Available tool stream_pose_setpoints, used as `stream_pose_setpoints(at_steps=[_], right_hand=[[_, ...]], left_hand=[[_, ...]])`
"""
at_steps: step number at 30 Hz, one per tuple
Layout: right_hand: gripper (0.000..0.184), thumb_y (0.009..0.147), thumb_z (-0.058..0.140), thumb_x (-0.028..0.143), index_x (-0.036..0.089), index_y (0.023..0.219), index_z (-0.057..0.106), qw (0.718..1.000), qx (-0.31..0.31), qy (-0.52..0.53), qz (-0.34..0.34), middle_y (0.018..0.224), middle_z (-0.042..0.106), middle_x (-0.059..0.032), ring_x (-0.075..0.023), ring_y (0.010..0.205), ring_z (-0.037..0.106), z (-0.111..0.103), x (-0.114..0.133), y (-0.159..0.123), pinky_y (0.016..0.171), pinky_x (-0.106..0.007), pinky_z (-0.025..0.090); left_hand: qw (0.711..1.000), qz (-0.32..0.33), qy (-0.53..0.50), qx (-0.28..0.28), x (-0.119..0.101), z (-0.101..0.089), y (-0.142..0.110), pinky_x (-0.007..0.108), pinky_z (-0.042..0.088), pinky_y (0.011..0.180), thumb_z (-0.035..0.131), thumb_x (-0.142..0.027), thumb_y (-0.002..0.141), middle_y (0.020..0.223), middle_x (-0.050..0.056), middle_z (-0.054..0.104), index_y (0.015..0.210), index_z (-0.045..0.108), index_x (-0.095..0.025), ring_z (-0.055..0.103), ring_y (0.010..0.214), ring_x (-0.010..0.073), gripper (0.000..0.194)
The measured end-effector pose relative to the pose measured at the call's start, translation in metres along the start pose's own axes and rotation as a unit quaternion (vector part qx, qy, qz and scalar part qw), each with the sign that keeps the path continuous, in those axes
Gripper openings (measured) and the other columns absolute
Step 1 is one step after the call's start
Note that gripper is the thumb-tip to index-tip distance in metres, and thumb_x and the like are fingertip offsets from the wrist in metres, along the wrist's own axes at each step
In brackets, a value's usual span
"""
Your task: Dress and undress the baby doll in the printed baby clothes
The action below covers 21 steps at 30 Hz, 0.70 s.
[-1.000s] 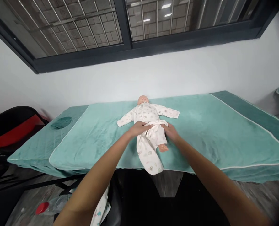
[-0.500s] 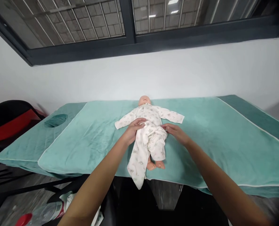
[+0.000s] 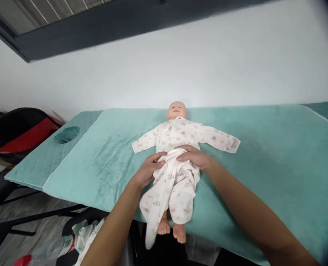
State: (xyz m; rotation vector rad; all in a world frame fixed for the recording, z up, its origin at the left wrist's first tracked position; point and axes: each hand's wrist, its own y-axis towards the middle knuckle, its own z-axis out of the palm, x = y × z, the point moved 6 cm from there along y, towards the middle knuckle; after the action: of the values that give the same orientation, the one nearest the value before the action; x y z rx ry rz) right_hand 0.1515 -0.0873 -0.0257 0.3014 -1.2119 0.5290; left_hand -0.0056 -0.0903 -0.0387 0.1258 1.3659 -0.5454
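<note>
A baby doll (image 3: 177, 111) lies on its back on a green-covered bed (image 3: 119, 147), its bare feet toward me at the near edge. It wears a white patterned baby top (image 3: 177, 133) with both sleeves spread wide. White patterned baby pants (image 3: 182, 192) lie bunched over its hips; one leg covers a doll leg, and the other hangs loose past the edge. My left hand (image 3: 149, 168) is closed on the waistband at the left side. Across the waist, my right hand (image 3: 194, 157) pinches the fabric, with some fingertips hidden in the folds.
At the lower left are a clear plastic bottle (image 3: 54, 251) with a red cap and a crumpled patterned cloth (image 3: 87, 236). A black and red chair (image 3: 31, 138) stands left of the bed. Behind runs a white wall (image 3: 152, 81) below a dark window frame (image 3: 97, 35).
My right hand has moved from the doll's side inward onto the waistband. The doll now lies closer to me, its feet at the bed's edge. My view has tilted down.
</note>
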Motion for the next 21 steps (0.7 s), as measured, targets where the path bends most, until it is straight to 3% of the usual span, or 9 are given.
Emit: stream_pose_setpoints(at_steps=[3,6,9,12,15,18,20,21], right_hand=[[0.017,0.066,0.075,0.025,0.015,0.078,0.069,0.998,-0.04,0.05,-0.002,0.07,0.064,0.0022,-0.0124,0.064,0.058,-0.009,-0.003,-0.002,0.061,-0.022,0.044],[0.02,0.065,0.074,0.023,0.015,0.083,0.071,0.995,-0.055,0.081,0.001,0.074,0.067,0.0004,-0.0145,0.067,0.061,-0.008,-0.002,-0.002,0.063,-0.023,0.047],[0.031,0.063,0.074,0.02,0.015,0.093,0.072,0.995,-0.006,0.098,0.022,0.079,0.07,-0.0014,-0.016,0.069,0.063,0.004,-0.004,-0.004,0.064,-0.025,0.05],[0.043,0.063,0.074,0.02,0.016,0.106,0.071,0.997,0.021,0.076,0.022,0.083,0.071,-0.0011,-0.0155,0.07,0.064,0.012,-0.002,-0.007,0.062,-0.023,0.049],[0.042,0.07,0.074,0.029,0.017,0.11,0.07,0.996,0.075,-0.037,0.006,0.094,0.072,-0.0025,-0.0182,0.082,0.066,0.022,0.008,-0.011,0.069,-0.025,0.05],[0.036,0.066,0.081,0.036,0.021,0.098,0.074,0.959,0.15,-0.238,-0.014,0.091,0.073,0.0005,-0.0189,0.082,0.065,0.03,0.015,-0.015,0.07,-0.025,0.049],[0.033,0.063,0.082,0.036,0.023,0.092,0.074,0.937,0.151,-0.312,-0.043,0.085,0.072,0.0025,-0.0179,0.077,0.063,0.031,0.015,-0.015,0.069,-0.025,0.048],[0.031,0.064,0.081,0.036,0.023,0.092,0.073,0.941,0.131,-0.308,-0.061,0.086,0.072,0.0025,-0.0182,0.079,0.063,0.029,0.014,-0.014,0.071,-0.026,0.048]], left_hand=[[0.998,-0.03,0.01,0.047,0.01,0.004,-0.001,0.028,0.045,0.061,0.091,-0.038,0.051,0.084,0.007,0.072,0.102,0.073,-0.013,0.064,0.071,0.0222,0.059],[0.999,0.015,-0.025,-0.029,0.013,0.002,-0.001,0.029,0.048,0.065,0.086,-0.04,0.059,0.087,0.006,0.072,0.109,0.069,-0.018,0.066,0.076,0.0239,0.057],[0.99,0.071,-0.023,-0.119,0.014,-0.003,-0.001,0.028,0.049,0.07,0.078,-0.046,0.07,0.091,0.003,0.071,0.107,0.066,-0.021,0.065,0.081,0.0209,0.046],[0.982,0.097,0.013,-0.16,0.013,-0.007,-0.001,0.024,0.047,0.069,0.075,-0.05,0.073,0.086,0.0,0.068,0.097,0.066,-0.02,0.061,0.078,0.017,0.04],[0.979,0.103,0.027,-0.175,0.011,-0.007,-0.001,0.022,0.043,0.065,0.073,-0.05,0.076,0.078,-0.002,0.063,0.089,0.064,-0.02,0.056,0.072,0.0137,0.034],[0.977,0.097,0.018,-0.191,0.011,-0.004,-0.003,0.022,0.036,0.057,0.067,-0.053,0.08,0.066,-0.005,0.053,0.08,0.059,-0.02,0.046,0.059,0.0098,0.034],[0.976,0.097,0.014,-0.193,0.011,-0.003,-0.005,0.022,0.034,0.055,0.064,-0.056,0.082,0.063,-0.005,0.048,0.076,0.057,-0.02,0.041,0.056,0.0087,0.037],[0.977,0.1,0.019,-0.19,0.009,-0.002,-0.006,0.022,0.034,0.056,0.064,-0.058,0.081,0.063,-0.005,0.048,0.076,0.057,-0.02,0.041,0.056,0.0088,0.039]])
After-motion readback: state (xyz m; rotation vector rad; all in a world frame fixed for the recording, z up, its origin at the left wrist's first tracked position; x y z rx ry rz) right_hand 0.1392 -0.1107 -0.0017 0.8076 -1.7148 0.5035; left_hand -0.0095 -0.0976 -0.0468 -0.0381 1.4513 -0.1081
